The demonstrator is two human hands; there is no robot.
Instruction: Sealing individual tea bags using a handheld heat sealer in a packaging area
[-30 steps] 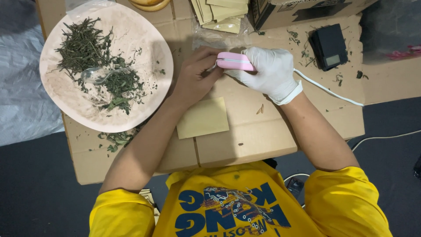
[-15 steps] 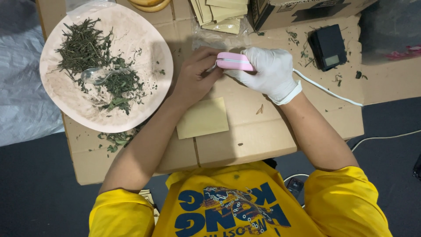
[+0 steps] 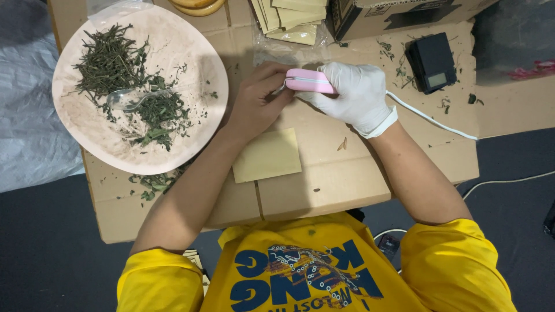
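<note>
My right hand, in a white glove, grips a small pink hand-held device with a white cord running off to the right. My bare left hand is curled against the device's left end, pinching something thin there that I cannot make out. Both hands hover over a flattened cardboard sheet. A tan paper packet lies flat on the cardboard just below my left hand.
A large pale plate of dried green herbs with a clear plastic spoon sits at the left. A stack of tan packets lies at the top, a small black scale at the upper right. Loose herb bits litter the cardboard.
</note>
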